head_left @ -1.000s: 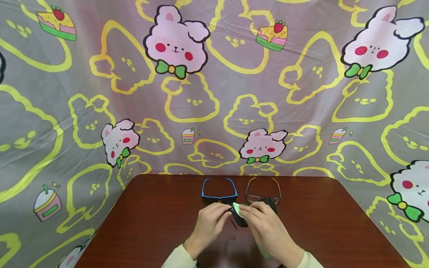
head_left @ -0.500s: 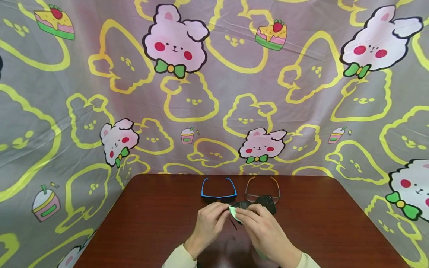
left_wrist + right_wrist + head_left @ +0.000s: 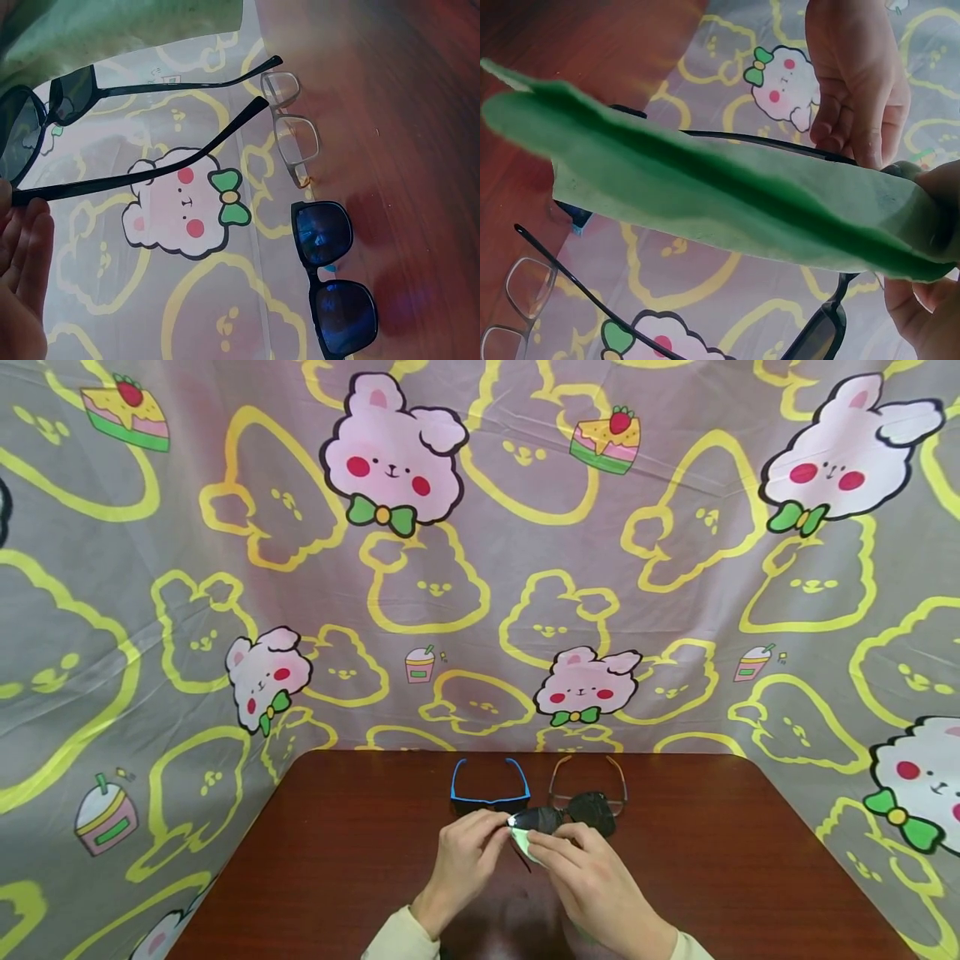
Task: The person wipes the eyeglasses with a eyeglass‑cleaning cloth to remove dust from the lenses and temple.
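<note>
In the head view, a pair of black sunglasses [image 3: 591, 812] is held up above the near part of the brown bench [image 3: 352, 843], just below the middle of the view, front turned outward and lenses side by side. The left hand [image 3: 467, 856], toward eight o'clock of them, pinches the frame at its outer end, thumb and fingertips meeting near the hinge. The right hand [image 3: 600, 881], toward five o'clock, pinches a pale green cloth [image 3: 522, 844] that lies against the nearer lens, on that lens's seven o'clock side; in the right wrist view the cloth is folded into a long strip with a deep crease, hiding much of the frame. Both temples are unfolded: the left wrist view shows one pointing toward two o'clock and the other almost toward three. Toward ten o'clock of the sunglasses, a pair of blue-framed glasses [image 3: 491, 801] with dark lenses rests on the bench, temples open and pointing to twelve. Toward one o'clock sit clear glasses [image 3: 298, 140] with orange-tipped temples, also open to twelve and partly hidden by a sunglass lens. Pale sleeves [image 3: 405, 937] reach the wrists. Beyond the bench hangs a grey fabric [image 3: 502, 547] printed with yellow outlines and white rabbits wearing green bows.
</note>
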Available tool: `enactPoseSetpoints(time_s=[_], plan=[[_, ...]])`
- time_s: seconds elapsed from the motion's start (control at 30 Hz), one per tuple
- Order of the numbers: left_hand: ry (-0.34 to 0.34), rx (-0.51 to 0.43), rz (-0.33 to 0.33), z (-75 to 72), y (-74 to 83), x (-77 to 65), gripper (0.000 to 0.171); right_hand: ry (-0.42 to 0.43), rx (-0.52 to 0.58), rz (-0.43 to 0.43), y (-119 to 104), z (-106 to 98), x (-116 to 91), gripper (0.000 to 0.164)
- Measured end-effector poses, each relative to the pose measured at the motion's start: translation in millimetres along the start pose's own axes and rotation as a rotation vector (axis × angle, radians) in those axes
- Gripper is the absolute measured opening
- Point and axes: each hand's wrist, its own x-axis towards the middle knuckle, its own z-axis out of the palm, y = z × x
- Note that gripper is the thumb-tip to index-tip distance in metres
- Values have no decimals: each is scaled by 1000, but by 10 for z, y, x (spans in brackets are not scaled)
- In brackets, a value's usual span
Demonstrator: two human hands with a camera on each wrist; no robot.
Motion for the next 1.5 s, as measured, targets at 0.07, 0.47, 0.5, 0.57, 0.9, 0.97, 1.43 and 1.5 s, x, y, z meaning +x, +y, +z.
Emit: enactPoseSetpoints(time_s=[0.07, 0.47, 0.5, 0.57, 0.9, 0.97, 1.43, 1.5], plan=[[3, -5, -8, -2, -5, -3, 14, -1, -3, -5, 1, -1, -7, 32], [-2, -35, -27, -25, -25, -5, 9, -3, -29, -9, 6, -24, -77, 33], [-4, -35, -28, -30, -28, -4, 9, 1, -29, -10, 8, -28, -83, 33], [-6, -34, -27, -39, -31, 1, 8, 15, -32, -20, 16, -33, -93, 33], [-6, -16, 28, -54, -38, 13, 10, 40, -65, 16, 25, -46, -143, 32], [-4, -14, 36, -50, -41, 14, 11, 40, -73, 27, 30, -48, -142, 33], [-32, -27, 95, -48, -16, 23, 13, 59, -113, 92, 92, -57, -139, 36], [-37, -27, 107, -47, -14, 20, 13, 54, -112, 107, 101, -70, -137, 37]])
